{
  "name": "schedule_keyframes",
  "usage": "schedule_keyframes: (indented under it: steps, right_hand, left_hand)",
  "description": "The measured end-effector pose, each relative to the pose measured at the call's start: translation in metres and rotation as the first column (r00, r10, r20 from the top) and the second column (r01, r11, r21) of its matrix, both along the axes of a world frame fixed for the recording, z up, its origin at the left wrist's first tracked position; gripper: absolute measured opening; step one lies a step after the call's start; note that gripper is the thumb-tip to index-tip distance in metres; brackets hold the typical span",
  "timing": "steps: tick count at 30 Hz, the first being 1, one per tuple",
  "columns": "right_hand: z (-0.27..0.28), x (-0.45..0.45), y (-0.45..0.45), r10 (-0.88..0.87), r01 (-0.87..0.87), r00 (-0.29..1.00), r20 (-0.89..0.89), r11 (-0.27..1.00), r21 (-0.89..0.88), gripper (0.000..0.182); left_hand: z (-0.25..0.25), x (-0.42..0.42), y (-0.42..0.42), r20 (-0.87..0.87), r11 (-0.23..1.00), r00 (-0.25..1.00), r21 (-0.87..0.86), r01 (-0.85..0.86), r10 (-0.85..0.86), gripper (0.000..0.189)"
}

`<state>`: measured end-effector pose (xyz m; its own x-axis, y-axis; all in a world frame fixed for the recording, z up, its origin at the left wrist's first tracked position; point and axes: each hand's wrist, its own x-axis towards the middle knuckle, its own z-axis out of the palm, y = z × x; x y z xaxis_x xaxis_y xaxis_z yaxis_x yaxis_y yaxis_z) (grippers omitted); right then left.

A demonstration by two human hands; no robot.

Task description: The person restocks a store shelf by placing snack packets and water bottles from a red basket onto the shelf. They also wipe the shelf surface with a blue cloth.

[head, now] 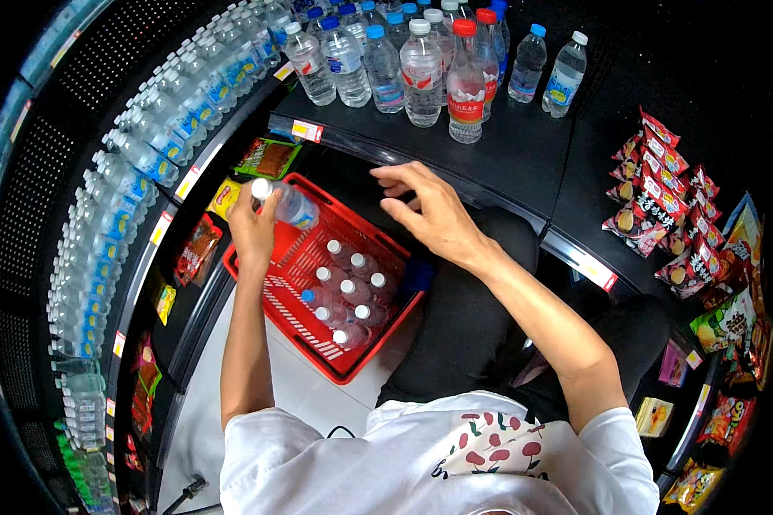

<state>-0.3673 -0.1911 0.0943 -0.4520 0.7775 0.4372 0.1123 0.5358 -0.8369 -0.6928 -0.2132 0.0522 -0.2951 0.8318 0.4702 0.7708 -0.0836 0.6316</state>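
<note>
A clear plastic water bottle [296, 209] with a white cap and a blue-and-yellow label is gripped near its neck by my left hand [252, 222]. It tilts over the far left part of a red plastic shopping basket [309, 351]. Inside the basket, several capped bottles [355, 291] stand grouped towards the right; one cap is blue, the others white. My right hand [428, 209] hangs by the shelf's front edge, fingers apart and holding nothing. Beyond it, several water bottles [423, 77] with white, blue and red caps stand on a black shelf [386, 132].
Dense rows of water bottles [161, 138] line the curved shelf at left. Below them lie snack packets [198, 250]. Stacked red snack bags [650, 193] stand at right. Price-tagged shelf edges [580, 261] run close to my legs [464, 322]. The basket sits on a pale tiled floor [216, 412].
</note>
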Motion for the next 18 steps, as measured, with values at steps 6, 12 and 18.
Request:
schedule_keyframes:
  steps: [6,12,18]
  right_hand:
    - [-0.006,0.008,0.002,-0.112,0.115,0.993,0.047,0.992,-0.052,0.036]
    - [-0.012,0.014,0.004,-0.158,0.168,0.974,0.16,0.984,-0.051,0.04]
    - [-0.008,0.009,0.004,-0.166,0.172,0.978,0.126,0.985,-0.032,0.038]
  left_hand:
    - [-0.147,-0.041,0.023,0.248,0.997,0.966,-0.002,0.077,-0.074,0.014]
    - [-0.245,-0.022,0.051,0.525,0.962,0.837,-0.114,0.249,-0.155,0.011]
    - [-0.311,-0.056,0.059,0.383,0.971,0.915,-0.142,0.194,-0.127,0.018]
